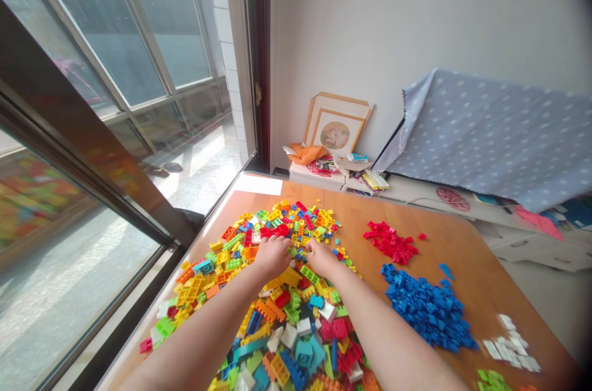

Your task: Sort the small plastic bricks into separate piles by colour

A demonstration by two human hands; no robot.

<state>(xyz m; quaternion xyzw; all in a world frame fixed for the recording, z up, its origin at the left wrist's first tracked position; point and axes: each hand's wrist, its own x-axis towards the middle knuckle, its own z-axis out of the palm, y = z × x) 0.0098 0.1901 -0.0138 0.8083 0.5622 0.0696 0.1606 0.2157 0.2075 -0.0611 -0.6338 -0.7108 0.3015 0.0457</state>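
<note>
A large mixed heap of colourful toy building bricks (pixel 266 311) spreads over the wooden table. My left hand (pixel 276 254) rests at the far middle of this heap, its fingers curled down among the bricks, beside a red brick (pixel 274 232). A short gap to the right, my right hand (pixel 324 258) has its fingers pinched together over the bricks. Whatever lies between the fingertips of either hand is too small or hidden to make out. A long yellow piece (pixel 285 279) lies just below the hands, near a lime green brick (pixel 309 274).
Sorted piles lie on the table's right side: red bricks (pixel 391 243), blue bricks (pixel 426 306), white bricks (pixel 509 346) and green bricks (pixel 493 380). White paper (pixel 258 184) lies at the far edge. A glass sliding door (pixel 92 243) borders the left. Behind stand a low cabinet (pixel 531 243) and frames (pixel 335 132).
</note>
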